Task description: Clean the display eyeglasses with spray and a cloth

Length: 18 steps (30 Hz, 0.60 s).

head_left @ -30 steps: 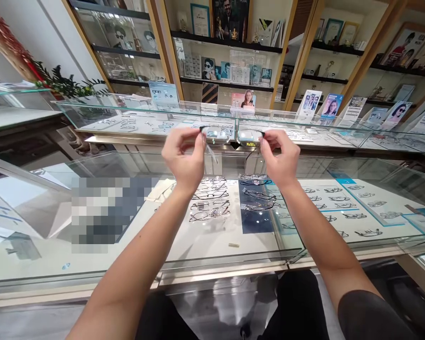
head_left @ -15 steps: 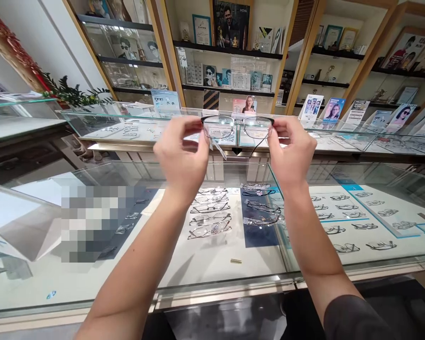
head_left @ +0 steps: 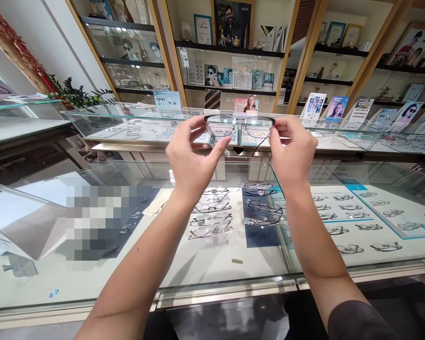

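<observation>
I hold a pair of dark-rimmed eyeglasses (head_left: 239, 126) up in front of me, above a glass display counter (head_left: 212, 264). My left hand (head_left: 191, 158) pinches the left end of the frame between thumb and fingers. My right hand (head_left: 293, 151) grips the right end, where a thin dark temple hangs down. A small clear tag dangles under the left lens. Both lenses are clear and face me.
Inside the counter lie rows of spectacle frames (head_left: 212, 212) on a white pad and several more on a dark blue pad (head_left: 262, 212). A small brass piece (head_left: 237, 260) lies on the white pad. A second glass counter (head_left: 134, 127) and wall shelves with posters stand behind.
Both hands have lifted the eyeglasses slightly higher. My left thumb has shifted under the left lens.
</observation>
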Each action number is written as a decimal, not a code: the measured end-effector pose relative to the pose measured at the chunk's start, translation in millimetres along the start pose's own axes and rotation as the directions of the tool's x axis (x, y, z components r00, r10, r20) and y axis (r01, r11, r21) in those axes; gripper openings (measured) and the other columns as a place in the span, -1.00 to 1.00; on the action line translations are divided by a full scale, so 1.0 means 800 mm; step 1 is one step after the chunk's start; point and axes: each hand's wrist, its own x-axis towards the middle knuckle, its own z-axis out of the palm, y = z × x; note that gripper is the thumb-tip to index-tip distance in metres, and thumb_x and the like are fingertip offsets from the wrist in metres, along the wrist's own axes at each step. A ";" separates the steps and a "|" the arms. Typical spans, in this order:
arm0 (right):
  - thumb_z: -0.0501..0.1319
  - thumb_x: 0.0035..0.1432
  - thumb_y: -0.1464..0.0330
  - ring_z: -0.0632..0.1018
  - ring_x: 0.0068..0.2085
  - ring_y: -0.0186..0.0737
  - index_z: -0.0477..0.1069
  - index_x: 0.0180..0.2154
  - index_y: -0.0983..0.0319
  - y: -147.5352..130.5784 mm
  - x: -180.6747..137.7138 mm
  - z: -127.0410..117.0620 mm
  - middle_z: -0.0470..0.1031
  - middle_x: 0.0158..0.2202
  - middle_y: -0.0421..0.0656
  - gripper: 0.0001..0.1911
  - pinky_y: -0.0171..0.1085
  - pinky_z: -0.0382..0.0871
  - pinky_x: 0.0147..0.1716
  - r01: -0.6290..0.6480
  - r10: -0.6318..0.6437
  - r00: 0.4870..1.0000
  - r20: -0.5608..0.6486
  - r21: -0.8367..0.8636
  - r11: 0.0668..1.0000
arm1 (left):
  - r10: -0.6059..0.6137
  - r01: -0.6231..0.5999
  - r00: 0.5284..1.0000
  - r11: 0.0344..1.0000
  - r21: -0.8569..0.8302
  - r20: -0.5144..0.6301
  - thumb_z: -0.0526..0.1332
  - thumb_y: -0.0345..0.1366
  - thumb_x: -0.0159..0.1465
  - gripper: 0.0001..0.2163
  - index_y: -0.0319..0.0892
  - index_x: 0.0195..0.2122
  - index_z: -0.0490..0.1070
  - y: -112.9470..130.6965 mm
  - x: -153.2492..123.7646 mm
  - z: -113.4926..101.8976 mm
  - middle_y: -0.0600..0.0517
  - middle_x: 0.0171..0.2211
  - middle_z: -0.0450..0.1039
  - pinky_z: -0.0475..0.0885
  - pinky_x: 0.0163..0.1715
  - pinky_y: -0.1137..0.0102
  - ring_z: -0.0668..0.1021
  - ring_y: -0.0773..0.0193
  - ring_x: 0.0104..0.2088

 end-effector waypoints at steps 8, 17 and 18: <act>0.17 0.41 0.38 0.72 -0.09 -0.08 0.56 -0.06 0.08 -0.001 -0.002 0.005 0.64 -0.20 -0.14 -0.80 -0.03 0.66 -0.05 0.008 -0.008 1.000 -0.011 -0.008 1.000 | -0.035 0.035 0.999 0.999 -0.040 0.009 0.63 0.00 0.14 -0.42 -0.03 0.14 0.59 0.002 0.003 -0.003 -0.12 0.13 0.60 0.68 -0.13 0.29 0.65 -0.01 0.14; 0.50 0.18 0.17 0.71 0.02 0.06 0.52 0.11 0.05 -0.002 -0.005 0.000 0.69 0.08 -0.08 -0.52 0.13 0.65 0.12 -0.056 0.040 0.984 0.175 0.087 0.995 | 0.023 -0.023 1.000 0.999 0.022 -0.021 0.62 -0.01 0.15 -0.41 -0.02 0.16 0.56 0.003 0.004 -0.007 -0.11 0.13 0.57 0.69 -0.05 0.23 0.59 -0.07 0.23; 0.51 0.18 0.13 0.71 0.04 0.06 0.52 0.12 0.05 -0.003 -0.005 0.000 0.68 0.09 -0.08 -0.49 0.13 0.64 0.13 -0.066 0.049 0.983 0.179 0.094 0.993 | 0.029 -0.029 0.999 0.999 0.033 -0.020 0.62 -0.01 0.16 -0.41 -0.02 0.16 0.55 0.003 0.004 -0.007 -0.11 0.14 0.56 0.69 -0.05 0.23 0.58 -0.08 0.23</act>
